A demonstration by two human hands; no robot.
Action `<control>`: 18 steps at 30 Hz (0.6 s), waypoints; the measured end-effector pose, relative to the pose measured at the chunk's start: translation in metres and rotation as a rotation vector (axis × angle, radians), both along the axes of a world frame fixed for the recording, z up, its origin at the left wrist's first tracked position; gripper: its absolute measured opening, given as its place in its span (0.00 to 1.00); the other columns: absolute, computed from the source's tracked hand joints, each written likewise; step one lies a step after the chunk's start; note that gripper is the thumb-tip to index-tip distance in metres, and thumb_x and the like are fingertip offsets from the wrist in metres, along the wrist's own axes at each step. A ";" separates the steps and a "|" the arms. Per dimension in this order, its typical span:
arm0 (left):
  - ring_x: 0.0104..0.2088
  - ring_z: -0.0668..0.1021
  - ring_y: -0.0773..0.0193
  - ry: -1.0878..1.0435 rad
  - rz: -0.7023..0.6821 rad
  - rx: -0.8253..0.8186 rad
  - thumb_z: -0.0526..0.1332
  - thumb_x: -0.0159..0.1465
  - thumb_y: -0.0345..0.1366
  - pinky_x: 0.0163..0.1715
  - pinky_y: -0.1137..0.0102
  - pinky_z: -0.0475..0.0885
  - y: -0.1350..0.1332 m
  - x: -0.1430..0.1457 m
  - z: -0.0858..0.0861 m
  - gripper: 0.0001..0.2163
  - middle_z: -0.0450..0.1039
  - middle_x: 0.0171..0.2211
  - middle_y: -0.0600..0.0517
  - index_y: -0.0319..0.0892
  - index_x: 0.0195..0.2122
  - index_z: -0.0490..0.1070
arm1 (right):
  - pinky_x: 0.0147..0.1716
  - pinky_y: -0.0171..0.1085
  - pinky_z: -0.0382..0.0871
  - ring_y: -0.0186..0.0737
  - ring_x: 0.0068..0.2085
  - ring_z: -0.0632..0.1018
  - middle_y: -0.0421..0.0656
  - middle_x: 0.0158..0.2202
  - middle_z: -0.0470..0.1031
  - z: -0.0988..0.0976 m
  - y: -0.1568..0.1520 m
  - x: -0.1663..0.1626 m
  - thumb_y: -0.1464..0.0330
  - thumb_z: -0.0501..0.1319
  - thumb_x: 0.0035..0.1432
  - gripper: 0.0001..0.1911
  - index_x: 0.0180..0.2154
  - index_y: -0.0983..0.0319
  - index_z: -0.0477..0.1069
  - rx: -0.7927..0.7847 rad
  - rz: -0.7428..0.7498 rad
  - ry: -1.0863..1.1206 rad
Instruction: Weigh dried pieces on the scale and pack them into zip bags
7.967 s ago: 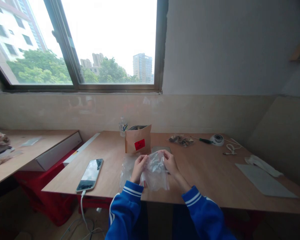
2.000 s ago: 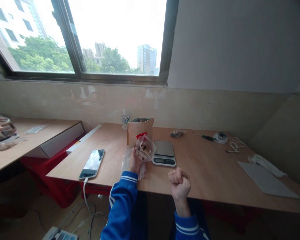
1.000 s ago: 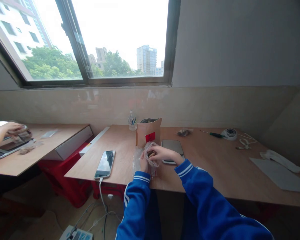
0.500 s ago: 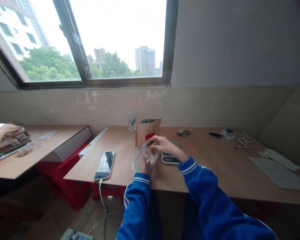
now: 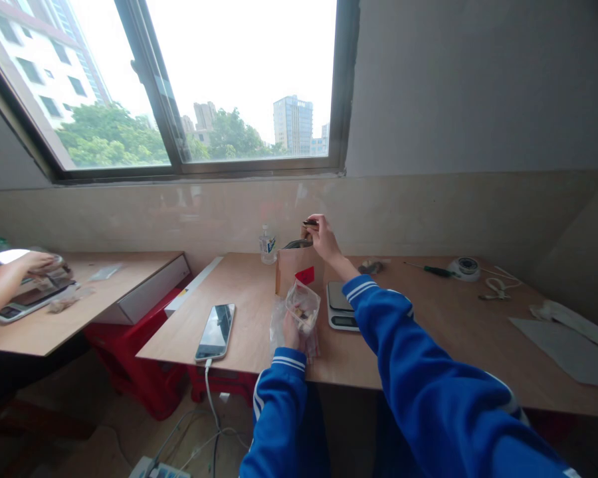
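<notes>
From the head camera, a small clear bag point(image 5: 303, 309) is held upright by the left hand point(image 5: 292, 330), which is closed around the bag's lower part, near the front edge of the wooden table point(image 5: 428, 332). The top of the bag is open, and some brown and pale bits can be seen inside. The right hand point(image 5: 320, 236) is raised above the open brown paper bag point(image 5: 295, 269), which stands just behind the clear bag. A small dark piece point(image 5: 309, 223) is pinched between its fingertips. What the piece is cannot be told.

The step in hand looks like filling: pieces are being taken from the paper bag and put into the clear bag. For the next move, the pinched piece would need to be carried down and toward the clear bag's open top, and that bag kept steady and open.

A small scale point(image 5: 341, 305) sits just to the right of the clear bag. A phone point(image 5: 216, 322) lies to the left. Another person's hand point(image 5: 32, 262) is seen at a second table point(image 5: 54, 325), far left.
</notes>
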State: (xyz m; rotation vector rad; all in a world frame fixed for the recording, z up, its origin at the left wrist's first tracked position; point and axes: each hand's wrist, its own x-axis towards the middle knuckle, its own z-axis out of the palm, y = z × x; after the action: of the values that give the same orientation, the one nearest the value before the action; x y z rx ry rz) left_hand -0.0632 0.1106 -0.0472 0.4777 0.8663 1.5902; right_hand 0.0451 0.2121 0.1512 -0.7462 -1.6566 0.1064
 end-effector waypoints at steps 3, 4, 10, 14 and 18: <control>0.27 0.78 0.62 -0.014 -0.001 -0.002 0.58 0.55 0.39 0.29 0.66 0.74 0.000 0.000 -0.001 0.10 0.75 0.28 0.49 0.43 0.37 0.69 | 0.47 0.43 0.66 0.41 0.44 0.71 0.47 0.41 0.68 -0.017 0.004 -0.003 0.72 0.51 0.55 0.09 0.40 0.59 0.61 -0.020 0.036 -0.079; 0.27 0.78 0.61 -0.010 -0.005 0.001 0.58 0.56 0.39 0.29 0.66 0.74 0.000 0.000 -0.001 0.10 0.75 0.28 0.49 0.43 0.37 0.69 | 0.46 0.43 0.66 0.41 0.43 0.71 0.47 0.41 0.68 -0.022 0.004 -0.002 0.73 0.51 0.55 0.09 0.40 0.59 0.61 -0.025 0.040 -0.077; 0.28 0.78 0.61 0.006 -0.010 0.039 0.59 0.55 0.40 0.30 0.67 0.74 0.002 -0.001 -0.006 0.11 0.76 0.29 0.48 0.42 0.37 0.69 | 0.42 0.39 0.69 0.39 0.41 0.72 0.44 0.39 0.67 -0.029 0.000 0.006 0.74 0.53 0.52 0.10 0.38 0.59 0.62 -0.048 0.090 -0.024; 0.27 0.78 0.62 0.000 -0.024 0.056 0.58 0.56 0.41 0.29 0.67 0.74 0.003 -0.001 -0.007 0.11 0.75 0.28 0.49 0.42 0.37 0.68 | 0.41 0.38 0.70 0.39 0.42 0.72 0.45 0.41 0.67 -0.029 -0.004 0.010 0.73 0.54 0.53 0.10 0.39 0.59 0.64 -0.042 0.119 0.011; 0.25 0.77 0.63 -0.002 -0.031 0.050 0.58 0.56 0.42 0.27 0.68 0.73 0.002 -0.001 -0.005 0.10 0.75 0.28 0.50 0.43 0.36 0.68 | 0.40 0.38 0.70 0.39 0.41 0.72 0.45 0.40 0.66 -0.026 -0.013 0.011 0.72 0.55 0.54 0.08 0.37 0.60 0.67 -0.031 0.102 0.002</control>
State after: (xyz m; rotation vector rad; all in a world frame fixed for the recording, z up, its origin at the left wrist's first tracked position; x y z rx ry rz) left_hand -0.0640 0.1121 -0.0522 0.5220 0.8153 1.5866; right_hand 0.0557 0.1986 0.1250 -0.6847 -1.6939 0.2054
